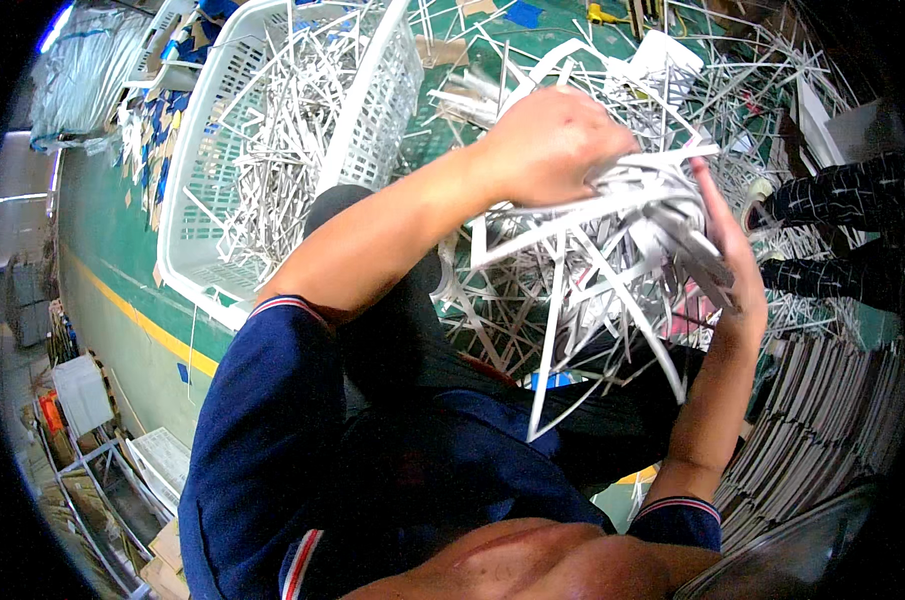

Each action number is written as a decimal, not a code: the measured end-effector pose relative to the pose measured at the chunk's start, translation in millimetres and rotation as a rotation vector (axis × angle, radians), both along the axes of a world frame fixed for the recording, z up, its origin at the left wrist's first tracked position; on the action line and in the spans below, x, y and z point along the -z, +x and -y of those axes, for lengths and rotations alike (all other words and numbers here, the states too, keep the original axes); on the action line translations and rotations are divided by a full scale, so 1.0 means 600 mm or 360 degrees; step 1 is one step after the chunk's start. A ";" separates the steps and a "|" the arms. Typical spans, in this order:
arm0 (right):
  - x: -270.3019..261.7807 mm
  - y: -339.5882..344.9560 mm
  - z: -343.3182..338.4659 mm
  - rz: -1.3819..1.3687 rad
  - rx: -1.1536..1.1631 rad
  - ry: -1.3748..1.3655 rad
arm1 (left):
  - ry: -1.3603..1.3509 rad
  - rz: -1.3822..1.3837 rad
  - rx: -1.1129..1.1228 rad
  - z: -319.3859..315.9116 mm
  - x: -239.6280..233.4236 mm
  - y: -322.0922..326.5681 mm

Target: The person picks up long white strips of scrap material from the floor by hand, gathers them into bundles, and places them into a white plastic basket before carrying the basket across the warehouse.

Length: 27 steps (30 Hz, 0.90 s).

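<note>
A loose bundle of thin white strips, perhaps paper or plastic [647,202], is held between my two hands above my lap. My left hand [565,146], curled into a fist, grips its upper left side. Along the bundle's right side lies my right hand [734,247], fingers stretched and strips against the palm. Several long strips hang from the bundle. More tangled strips [497,300] cover the green floor below. On the left, a white perforated plastic basket [197,172] holds a heap of similar strips [295,135].
Another person's legs in dark patterned trousers [827,202] are at the right. Below them stand stacks of thin flat sheets [820,405]. Blue and brown scraps [159,150] lie beyond the basket. A metal-framed cart [107,480] is at lower left. A yellow tool [602,15] lies at the top.
</note>
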State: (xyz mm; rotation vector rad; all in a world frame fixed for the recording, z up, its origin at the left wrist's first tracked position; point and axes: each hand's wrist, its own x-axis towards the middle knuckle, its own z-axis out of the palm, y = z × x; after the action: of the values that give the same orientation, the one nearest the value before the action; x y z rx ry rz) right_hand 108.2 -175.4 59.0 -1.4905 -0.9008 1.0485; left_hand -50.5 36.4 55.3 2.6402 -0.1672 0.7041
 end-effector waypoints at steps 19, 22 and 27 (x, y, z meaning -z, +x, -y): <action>0.110 -0.087 -0.086 -0.0201 0.0573 0.0065 | -0.0965 0.0024 -0.1094 0.050 0.033 0.009; 0.157 -0.072 -0.098 -0.0510 0.0665 0.0188 | -0.0831 0.0115 -0.0945 0.072 0.058 0.022; 0.121 -0.077 -0.082 -0.0365 0.0537 0.0393 | -0.1182 -0.0074 -0.0470 0.073 0.091 0.029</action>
State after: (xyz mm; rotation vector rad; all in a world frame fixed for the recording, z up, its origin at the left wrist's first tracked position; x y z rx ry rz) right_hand 61.8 -126.1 -13.8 -1.2332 -0.5690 0.8070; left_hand -33.3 -7.4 0.9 1.9710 0.4281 0.6339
